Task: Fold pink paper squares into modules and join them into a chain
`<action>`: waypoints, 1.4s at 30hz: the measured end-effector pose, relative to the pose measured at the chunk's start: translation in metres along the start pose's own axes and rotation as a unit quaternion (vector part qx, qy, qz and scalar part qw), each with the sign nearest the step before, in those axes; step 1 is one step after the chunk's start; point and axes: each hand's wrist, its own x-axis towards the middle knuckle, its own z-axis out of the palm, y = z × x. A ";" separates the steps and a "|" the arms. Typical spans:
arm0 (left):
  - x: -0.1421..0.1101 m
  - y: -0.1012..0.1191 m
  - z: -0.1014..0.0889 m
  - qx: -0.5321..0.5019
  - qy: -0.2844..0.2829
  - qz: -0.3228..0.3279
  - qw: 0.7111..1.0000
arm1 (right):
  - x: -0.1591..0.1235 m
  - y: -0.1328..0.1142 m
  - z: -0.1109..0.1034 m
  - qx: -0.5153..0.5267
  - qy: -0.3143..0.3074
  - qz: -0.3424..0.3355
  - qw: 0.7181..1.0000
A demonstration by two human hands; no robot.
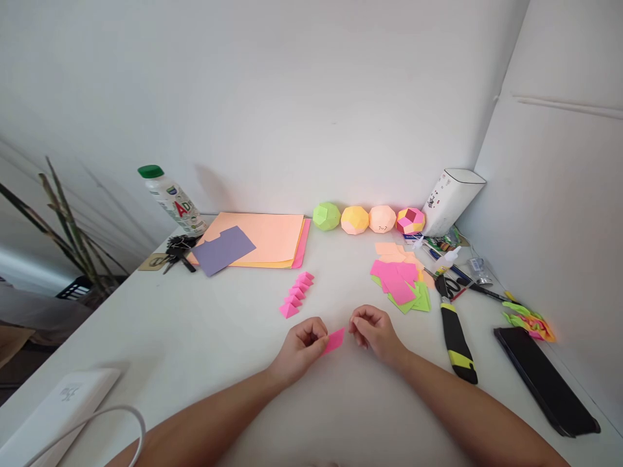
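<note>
Between thumb and curled fingers, my left hand [302, 345] pinches a small pink piece of paper [335, 341], which sticks out to the right. Just right of the paper, not touching it, is my right hand [374, 332], its fingers curled in and closed with nothing visible in them. A row of folded pink paper pieces [296, 296] stands on the table beyond my left hand. Beyond my right hand lies a loose heap of pink, green and peach paper pieces [400, 280].
Four faceted paper balls line the wall, one green [326, 216]. Peach sheets [260, 237] and a purple card [224, 251] lie left of them. A utility knife [457, 340], scissors [450, 284], glue bottle [446, 261] and black phone [546, 381] are right; a white bottle [172, 201] stands left.
</note>
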 end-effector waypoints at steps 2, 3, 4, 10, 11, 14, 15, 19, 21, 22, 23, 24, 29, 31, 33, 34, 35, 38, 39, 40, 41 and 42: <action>0.000 -0.001 0.000 -0.011 0.008 -0.007 1.000 | 0.001 0.000 -0.001 0.008 -0.004 -0.001 1.000; 0.001 -0.001 0.001 -0.015 0.009 -0.012 1.000 | 0.001 0.000 -0.001 0.004 -0.018 -0.003 1.000; 0.001 -0.001 0.001 -0.018 0.010 -0.020 1.000 | 0.000 0.000 -0.001 -0.004 -0.035 -0.007 0.999; -0.001 -0.002 0.002 -0.011 0.019 -0.050 0.999 | -0.003 0.001 0.002 -0.067 -0.087 -0.022 0.994; -0.001 -0.002 0.001 -0.006 0.011 -0.050 0.999 | -0.003 0.001 0.003 -0.070 -0.089 -0.025 0.993; -0.002 -0.002 0.001 0.005 -0.018 -0.060 0.998 | -0.002 0.001 0.003 -0.065 -0.094 -0.038 0.993; -0.002 -0.001 0.002 0.007 -0.026 -0.063 0.998 | -0.002 0.001 0.003 -0.065 -0.095 -0.042 0.993; -0.003 0.003 0.003 0.020 -0.066 -0.049 0.996 | -0.001 0.005 0.002 -0.071 -0.082 -0.047 0.993; -0.003 0.006 0.004 0.039 -0.077 -0.020 0.996 | 0.000 0.007 0.001 -0.082 -0.086 -0.066 0.991; -0.003 0.007 0.004 0.046 -0.080 -0.008 0.996 | 0.000 0.008 0.001 -0.083 -0.085 -0.079 0.990; -0.003 0.008 0.004 0.051 -0.085 -0.002 0.995 | 0.000 0.008 0.001 -0.083 -0.086 -0.089 0.989; -0.003 0.008 0.004 0.050 -0.087 -0.002 0.995 | 0.001 0.009 0.002 -0.082 -0.087 -0.099 0.988; -0.001 0.004 0.002 0.042 -0.076 -0.038 0.996 | 0.001 0.011 0.001 -0.109 -0.080 -0.108 0.985; -0.001 0.003 0.003 0.033 -0.078 -0.040 0.996 | 0.002 0.012 0.001 -0.121 -0.075 -0.114 0.983; -0.001 0.003 0.004 0.022 -0.089 -0.029 0.995 | 0.002 0.013 0.000 -0.125 -0.073 -0.112 0.983; -0.001 0.003 0.004 0.015 -0.094 -0.021 0.995 | 0.002 0.014 0.000 -0.126 -0.074 -0.109 0.983; -0.001 0.003 0.005 0.008 -0.097 -0.014 0.995 | 0.002 0.015 0.000 -0.126 -0.074 -0.106 0.984; -0.001 0.002 0.006 -0.002 -0.090 -0.012 0.996 | 0.002 0.016 -0.001 -0.125 -0.072 -0.100 0.984; -0.001 0.001 0.006 0.003 -0.085 -0.014 0.996 | 0.002 0.016 0.000 -0.124 -0.071 -0.098 0.985; -0.001 0.000 0.006 0.011 -0.082 -0.016 0.996 | 0.001 0.016 0.000 -0.123 -0.071 -0.096 0.985; -0.001 0.000 0.006 0.021 -0.080 -0.016 0.996 | 0.001 0.015 0.000 -0.122 -0.072 -0.094 0.985; -0.001 -0.001 0.007 0.029 -0.080 -0.014 0.996 | 0.001 0.015 0.000 -0.124 -0.072 -0.094 0.985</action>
